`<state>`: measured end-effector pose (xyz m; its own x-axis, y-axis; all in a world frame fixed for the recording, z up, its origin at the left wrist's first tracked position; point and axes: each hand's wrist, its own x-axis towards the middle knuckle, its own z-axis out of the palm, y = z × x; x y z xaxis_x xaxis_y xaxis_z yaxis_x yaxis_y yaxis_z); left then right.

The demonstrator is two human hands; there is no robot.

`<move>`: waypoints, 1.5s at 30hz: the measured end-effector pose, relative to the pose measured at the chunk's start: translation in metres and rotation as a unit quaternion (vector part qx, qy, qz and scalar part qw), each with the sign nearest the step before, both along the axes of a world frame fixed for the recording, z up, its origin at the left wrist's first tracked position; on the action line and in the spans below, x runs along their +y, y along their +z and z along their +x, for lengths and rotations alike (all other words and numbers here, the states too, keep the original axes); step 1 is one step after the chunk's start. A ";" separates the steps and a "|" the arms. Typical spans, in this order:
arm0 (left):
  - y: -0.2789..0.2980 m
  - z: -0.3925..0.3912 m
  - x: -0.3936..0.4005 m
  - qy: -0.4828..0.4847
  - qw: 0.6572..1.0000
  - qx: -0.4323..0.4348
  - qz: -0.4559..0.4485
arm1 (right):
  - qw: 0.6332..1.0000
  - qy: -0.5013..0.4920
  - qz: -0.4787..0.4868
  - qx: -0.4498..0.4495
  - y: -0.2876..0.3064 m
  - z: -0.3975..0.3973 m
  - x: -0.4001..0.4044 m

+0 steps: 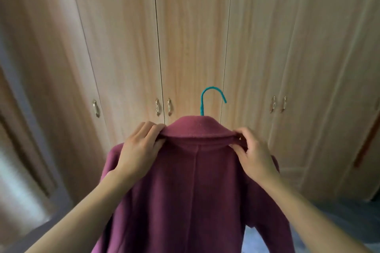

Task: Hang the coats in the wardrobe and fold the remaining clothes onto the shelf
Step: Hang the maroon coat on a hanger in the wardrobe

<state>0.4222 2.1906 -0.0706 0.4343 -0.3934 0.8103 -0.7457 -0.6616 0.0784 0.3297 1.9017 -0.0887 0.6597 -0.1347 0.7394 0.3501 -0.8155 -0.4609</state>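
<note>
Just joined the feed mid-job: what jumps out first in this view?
A plum-coloured coat fills the lower centre, back towards the camera, on a teal hanger whose hook pokes up above the collar. The left hand and right hand each grip a collar end. Behind stand the closed wardrobe doors in pale wood with small metal handles.

A run of tall light-wood doors (193, 37) fills the view beyond the fingers, their panels shut edge to edge and split by thin dark seams. Small metal handles (163, 107) sit in pairs beside the seams, with one (95, 108) alone further left. Pale daylight (18, 189) glows low on the left. A bluish floor (339, 215) shows low right.
</note>
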 end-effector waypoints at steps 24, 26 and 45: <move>-0.036 0.173 0.131 0.014 0.999 -0.002 -0.041 | 0.997 0.039 -0.064 -0.029 -0.009 0.206 0.123; -0.035 0.191 0.126 0.026 0.998 -0.013 -0.050 | 0.997 0.047 -0.058 -0.030 -0.008 0.229 0.118; -0.054 0.335 0.073 0.148 0.988 0.038 -0.038 | 0.971 0.209 0.105 0.039 -0.018 0.454 0.053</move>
